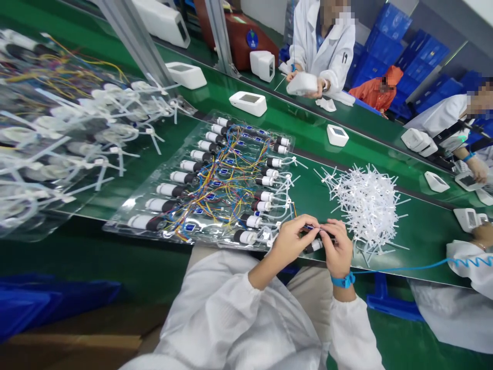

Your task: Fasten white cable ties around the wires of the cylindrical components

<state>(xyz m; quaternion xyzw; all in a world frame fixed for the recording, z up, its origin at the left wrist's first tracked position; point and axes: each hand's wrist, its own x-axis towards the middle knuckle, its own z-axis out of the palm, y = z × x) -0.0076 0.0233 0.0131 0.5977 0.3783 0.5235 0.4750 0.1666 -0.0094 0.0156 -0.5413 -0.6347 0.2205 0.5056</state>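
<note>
- Head view: left hand (295,237) and right hand (339,249) meet fingertip to fingertip at the bench edge, thumb and forefinger of each pinched on a small dark part (309,226), mostly covered by the fingers.
- Black-and-white cylinder (316,245) just below the fingertips, between the hands; can't tell if touched.
- Right wrist: blue wristband (342,281), blue cord (408,267) running off right, coiled at far end.
- Just left of left hand: clear plastic tray (120,224) on green bench (421,231). In it, white-and-black cylinders (157,204) in two rows, tangled coloured wires (206,205) and small blue boards (210,196) between; whitish tubes (288,198) along right side.
- Right of right hand: heap of white plastic pieces (370,208) with thin tails, directly on bench.
- Far left: more wired parts (50,149), heaped on clear plastic, blurry.
- Beyond: white devices with grey screens, e.g. (248,103), spread along a green strip.
- Across: co-worker in white coat (339,46) holding a white device in both hands; person in orange (379,92) behind; stacked blue bins (393,21).
- Right edge: another white sleeve (460,257).
</note>
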